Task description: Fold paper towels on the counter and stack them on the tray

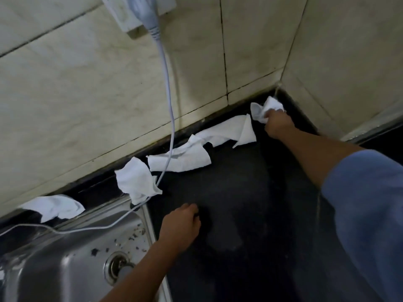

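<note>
My right hand [278, 125] reaches into the far corner of the bench [239, 203]. Its fingers [270, 117] are curled tight round a crumpled paper towel [265, 107], which bulges out beyond my knuckles, close to where the two tiled walls meet. Just left of those fingers a long flat towel [229, 131] lies along the foot of the wall [87, 94]. A second sheet [181, 160] touches its left end. Further left again sits a bunched towel [136, 182], and a last towel [54, 207] lies behind the rim of the sink [65, 264].

A white cable [168, 105] drops from the plug [141, 12] on the wall, crosses the second sheet and the bunched towel, then trails over the sink.

My left hand [181, 225] rests on the dark bench just right of the sink's edge, well apart from the right hand. Its fingers [192, 211] are loosely bent and grip nothing (their tips are hard to make out against the dark surface). A blue sleeve [366, 203] covers my right upper arm.
</note>
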The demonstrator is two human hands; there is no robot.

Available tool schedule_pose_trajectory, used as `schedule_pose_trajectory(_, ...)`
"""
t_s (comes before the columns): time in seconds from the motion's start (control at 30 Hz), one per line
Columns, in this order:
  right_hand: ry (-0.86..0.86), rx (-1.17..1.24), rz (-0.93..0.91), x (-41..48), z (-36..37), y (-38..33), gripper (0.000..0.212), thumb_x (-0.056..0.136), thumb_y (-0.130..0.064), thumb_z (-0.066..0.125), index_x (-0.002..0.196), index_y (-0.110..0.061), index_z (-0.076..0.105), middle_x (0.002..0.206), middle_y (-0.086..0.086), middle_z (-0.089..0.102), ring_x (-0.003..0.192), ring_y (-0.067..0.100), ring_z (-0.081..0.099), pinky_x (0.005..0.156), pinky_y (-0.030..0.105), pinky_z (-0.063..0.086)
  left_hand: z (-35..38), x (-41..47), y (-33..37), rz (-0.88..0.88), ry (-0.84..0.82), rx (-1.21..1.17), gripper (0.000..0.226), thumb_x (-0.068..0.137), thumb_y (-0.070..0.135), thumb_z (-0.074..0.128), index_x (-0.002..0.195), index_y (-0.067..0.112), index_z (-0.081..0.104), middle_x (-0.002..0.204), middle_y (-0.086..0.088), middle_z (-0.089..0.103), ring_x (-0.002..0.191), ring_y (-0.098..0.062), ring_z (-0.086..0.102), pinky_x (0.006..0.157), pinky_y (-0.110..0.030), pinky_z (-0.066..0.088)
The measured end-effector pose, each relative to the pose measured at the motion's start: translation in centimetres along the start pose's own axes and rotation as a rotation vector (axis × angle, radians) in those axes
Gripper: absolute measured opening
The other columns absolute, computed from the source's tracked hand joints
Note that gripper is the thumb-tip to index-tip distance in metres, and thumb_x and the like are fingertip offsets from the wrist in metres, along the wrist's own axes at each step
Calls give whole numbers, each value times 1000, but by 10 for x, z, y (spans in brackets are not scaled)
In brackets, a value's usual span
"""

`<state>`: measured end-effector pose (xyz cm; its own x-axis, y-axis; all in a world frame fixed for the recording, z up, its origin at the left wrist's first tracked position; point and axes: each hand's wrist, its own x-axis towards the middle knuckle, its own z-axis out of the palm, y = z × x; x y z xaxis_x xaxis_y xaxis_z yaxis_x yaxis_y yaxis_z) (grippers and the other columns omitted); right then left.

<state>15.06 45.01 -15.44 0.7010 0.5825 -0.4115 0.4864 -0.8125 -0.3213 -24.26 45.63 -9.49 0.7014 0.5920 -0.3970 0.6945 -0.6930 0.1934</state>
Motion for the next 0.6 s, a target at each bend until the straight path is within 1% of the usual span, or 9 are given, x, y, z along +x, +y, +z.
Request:
schedule_pose_trajectory(0.03, -9, 28, 33, 0, 0, 1, 47, 92, -12, 55, 137, -3, 46, 141, 24, 42, 127, 40, 43, 105, 44, 38, 1, 0, -2, -7, -3, -2, 24, 93, 33, 44, 111, 23, 56, 106, 2, 59, 94, -22, 61, 70, -30, 41)
schedule_pose_trajectory(0.07, 13, 60, 45, -3, -2, 3, 40, 92, -13, 54, 131, -3, 52, 136, 24, 48, 123, 38, 47, 101, 41, 40, 2, 0, -4, -8, -6, -5, 24, 93, 32, 45, 111, 23, 56, 106, 2, 59, 94, -22, 61, 70, -31, 41)
schedule_pose_trajectory(0.1, 34, 93, 49, -9, -3, 7, 37, 92, -16, 55, 127, -2, 56, 132, 24, 53, 120, 38, 51, 98, 39, 42, 3, -1, -5, -1, -9, -9, 23, 93, 32, 45, 110, 23, 57, 105, 1, 59, 93, -22, 60, 69, -31, 41)
schedule_pose_trajectory(0.2, 100, 185, 24, -46, -7, 17, 37, 90, -21, 58, 122, -3, 59, 124, 22, 58, 113, 36, 56, 94, 35, 45, 3, -2, -4, 46, -3, -29, 20, 93, 31, 45, 106, 21, 57, 100, 1, 59, 89, -20, 59, 64, -28, 35)
schedule_pose_trajectory(0.27, 188, 142, -34, -83, -9, 20, 32, 86, -21, 59, 112, -4, 62, 115, 22, 63, 106, 37, 60, 87, 35, 47, 1, -2, -5, 86, 22, -39, 19, 92, 31, 45, 104, 22, 57, 98, 2, 59, 87, -19, 59, 64, -28, 34)
schedule_pose_trajectory(0.33, 229, 117, -95, -129, -8, 21, 25, 82, -20, 62, 104, -7, 64, 107, 20, 65, 98, 37, 62, 80, 34, 47, -2, -4, -7, 120, 36, -57, 18, 91, 31, 46, 101, 21, 57, 98, 2, 59, 88, -19, 59, 65, -29, 39)
schedule_pose_trajectory(0.4, 185, 132, -142, -181, 6, 25, 22, 81, -19, 63, 102, -13, 62, 105, 15, 63, 94, 35, 62, 78, 35, 47, -2, -8, -10, 158, 40, -69, 16, 91, 31, 47, 99, 21, 57, 98, 1, 60, 88, -20, 59, 69, -31, 44)
schedule_pose_trajectory(0.5, 113, 114, -231, -257, 39, 34, 20, 81, -20, 63, 101, -17, 59, 106, 7, 57, 85, 31, 62, 72, 34, 48, 5, -15, -14, 220, 47, -69, 14, 90, 31, 48, 96, 22, 56, 96, 2, 60, 88, -19, 60, 70, -32, 45)
schedule_pose_trajectory(0.6, 9, 27, -299, -317, 78, 41, 21, 85, -26, 62, 104, -19, 57, 110, 1, 52, 81, 25, 60, 65, 29, 39, 17, -21, -13, 275, 9, -51, 14, 90, 31, 47, 94, 21, 57, 94, 3, 60, 86, -18, 60, 68, -30, 44)
